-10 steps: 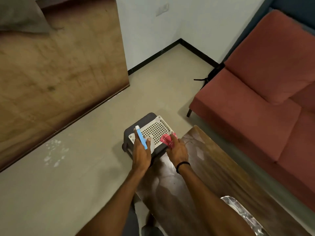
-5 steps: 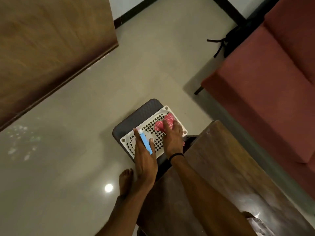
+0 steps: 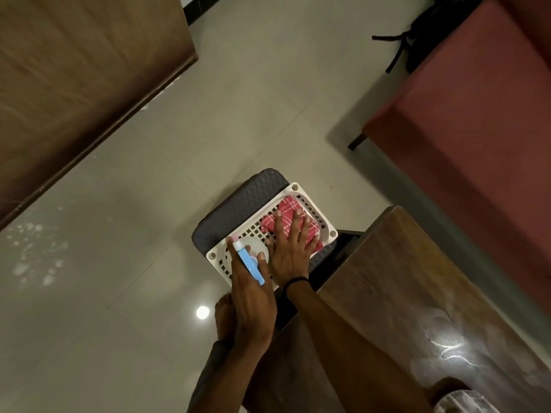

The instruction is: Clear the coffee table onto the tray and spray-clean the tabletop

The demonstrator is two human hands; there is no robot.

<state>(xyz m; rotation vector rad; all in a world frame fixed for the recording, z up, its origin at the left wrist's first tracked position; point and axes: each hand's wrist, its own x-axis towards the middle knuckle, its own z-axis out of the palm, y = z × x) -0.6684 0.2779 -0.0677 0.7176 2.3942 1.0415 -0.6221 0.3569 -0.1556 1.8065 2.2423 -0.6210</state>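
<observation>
A white perforated tray (image 3: 298, 192) sits on a dark woven stool (image 3: 241, 201) just past the end of the wooden coffee table (image 3: 417, 281). My left hand (image 3: 250, 296) grips a white spray bottle with a blue trigger (image 3: 249, 259), standing in the tray's near-left corner. My right hand (image 3: 290, 248) lies flat with straight fingers on a red checked cloth (image 3: 287, 210) in the tray's right half. The tabletop shows wet, shiny streaks.
A red sofa (image 3: 477, 120) runs along the right, close to the table. A black bag (image 3: 423, 31) lies by the sofa's far end. A wooden panel (image 3: 74, 79) fills the upper left. My bare foot (image 3: 223, 317) stands on the tiled floor. A crinkled plastic thing (image 3: 459, 402) sits at the table's near edge.
My right hand carried the red cloth from the table's end into the tray and now presses it flat. The left hand stayed on the spray bottle. The camera tilted further down.
</observation>
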